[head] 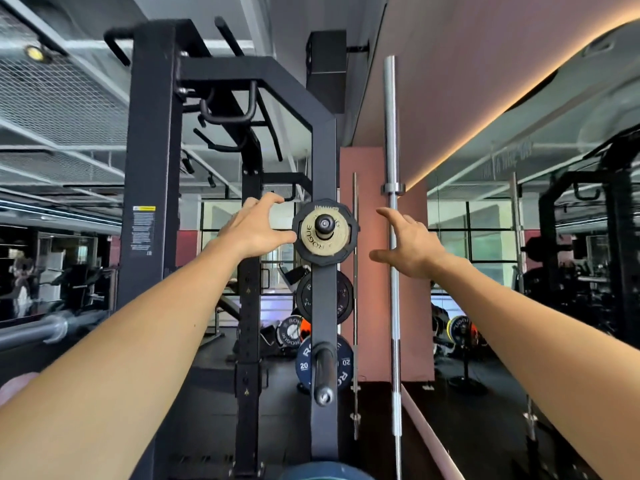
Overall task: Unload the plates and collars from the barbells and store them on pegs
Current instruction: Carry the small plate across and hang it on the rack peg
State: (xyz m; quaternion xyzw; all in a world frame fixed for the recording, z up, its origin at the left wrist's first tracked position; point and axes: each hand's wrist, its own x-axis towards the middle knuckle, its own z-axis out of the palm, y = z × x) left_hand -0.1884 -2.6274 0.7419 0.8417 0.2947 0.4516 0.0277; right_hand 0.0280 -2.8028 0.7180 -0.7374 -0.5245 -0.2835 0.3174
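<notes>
Both hands reach toward a small tan plate (320,233) on the rack's top peg (325,224). The left hand (254,230) is spread, touching the plate stack's left edge. The right hand (408,245) hovers spread, apart on the right

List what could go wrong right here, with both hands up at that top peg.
1. The small gold plate sits outermost on the top peg with no collar visible; a careless nudge could slide it off.
2. The left hand has its fingers near the black plate behind, and they might get pinched against the rack upright.
3. The right hand is open close to the upright silver barbell; bumping it may dislodge it.
</notes>
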